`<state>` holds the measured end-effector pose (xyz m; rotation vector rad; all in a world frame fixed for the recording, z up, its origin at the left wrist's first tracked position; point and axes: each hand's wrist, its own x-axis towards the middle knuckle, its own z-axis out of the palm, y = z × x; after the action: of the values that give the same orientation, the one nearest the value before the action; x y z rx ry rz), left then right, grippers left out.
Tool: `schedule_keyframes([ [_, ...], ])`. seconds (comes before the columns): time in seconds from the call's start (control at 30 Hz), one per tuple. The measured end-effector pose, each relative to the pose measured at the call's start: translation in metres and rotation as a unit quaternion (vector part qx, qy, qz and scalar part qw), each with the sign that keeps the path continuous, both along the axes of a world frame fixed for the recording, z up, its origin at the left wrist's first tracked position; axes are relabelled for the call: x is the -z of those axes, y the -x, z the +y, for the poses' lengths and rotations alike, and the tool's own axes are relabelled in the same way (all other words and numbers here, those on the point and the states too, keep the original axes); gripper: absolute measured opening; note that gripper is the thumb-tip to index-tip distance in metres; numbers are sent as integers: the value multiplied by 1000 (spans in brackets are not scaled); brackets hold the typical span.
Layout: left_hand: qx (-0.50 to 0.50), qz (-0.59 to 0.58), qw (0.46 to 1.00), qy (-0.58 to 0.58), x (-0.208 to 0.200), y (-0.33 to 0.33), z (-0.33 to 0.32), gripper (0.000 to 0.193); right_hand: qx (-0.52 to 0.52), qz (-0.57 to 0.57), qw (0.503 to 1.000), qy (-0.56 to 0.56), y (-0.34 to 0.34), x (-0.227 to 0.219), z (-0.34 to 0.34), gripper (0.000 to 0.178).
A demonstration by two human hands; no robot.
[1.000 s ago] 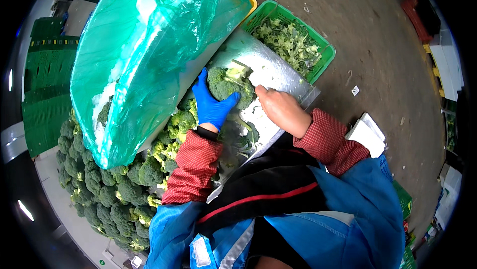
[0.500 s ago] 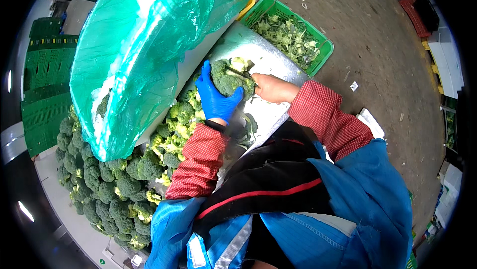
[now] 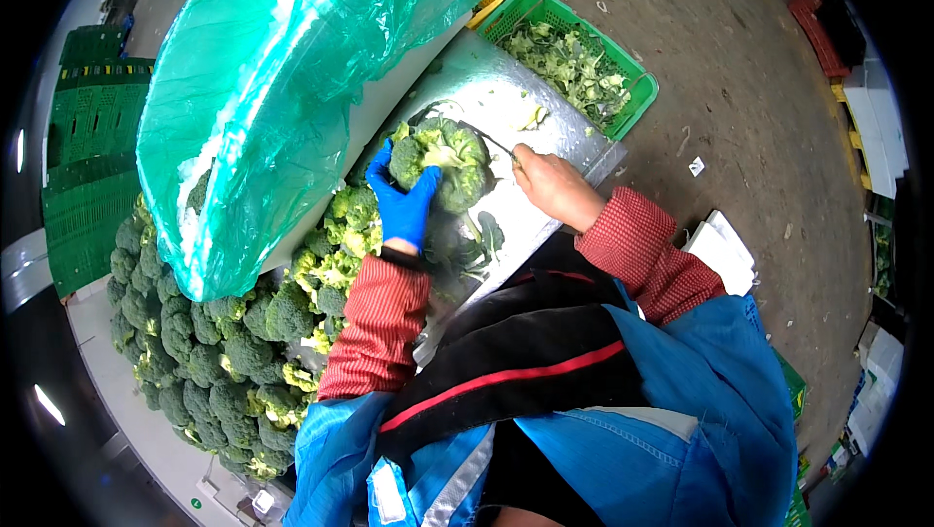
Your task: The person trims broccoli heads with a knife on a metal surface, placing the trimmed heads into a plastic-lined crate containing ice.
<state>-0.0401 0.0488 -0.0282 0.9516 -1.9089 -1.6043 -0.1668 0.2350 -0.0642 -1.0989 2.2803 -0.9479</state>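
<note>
My left hand [image 3: 402, 201], in a blue glove, grips a broccoli head [image 3: 455, 159] by its left side. The pale cut stem and branches of the head face up. My bare right hand [image 3: 556, 184] is closed round the handle of a knife [image 3: 489, 141], whose thin dark blade reaches left to the upper edge of the broccoli. Below both hands lies a silvery metal work surface [image 3: 530, 220]. A cut piece of stem [image 3: 533, 117] rests on it beyond the knife, and loose leaves [image 3: 489, 235] lie nearer to me.
Many broccoli heads [image 3: 248, 352] are piled at left. A green plastic liner [image 3: 282, 99] over a box rises beside the work surface. Beyond its far end, a green crate [image 3: 637, 104] holds trimmings. Stacked green crates [image 3: 92, 157] stand far left. Scraps litter the concrete floor [image 3: 720, 118] at right.
The broccoli has been turned so its stem side shows upward. My right hand and the knife have drawn slightly right, away from the head. A cut stem piece now shows on the surface.
</note>
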Motion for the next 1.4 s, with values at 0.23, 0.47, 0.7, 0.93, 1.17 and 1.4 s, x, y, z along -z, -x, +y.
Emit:
schedule_keyframes([
  [0.23,100,36,991,77,7,16,-3,63,-74,117,990,33,7,-63,14,11],
  [0.47,118,40,982,144,19,24,1,63,-62,119,991,7,4,-56,11,13],
  [0.7,104,43,982,151,19,26,4,63,-84,92,992,17,10,-42,2,14],
  [0.93,108,35,977,181,12,29,7,62,-117,-386,901,-162,42,-42,-14,18],
  [1.17,85,19,987,136,17,24,4,65,-91,106,990,-30,6,-50,2,17],
  [1.4,81,-25,977,196,11,29,8,65,-101,-15,992,-72,19,-39,-6,18],
])
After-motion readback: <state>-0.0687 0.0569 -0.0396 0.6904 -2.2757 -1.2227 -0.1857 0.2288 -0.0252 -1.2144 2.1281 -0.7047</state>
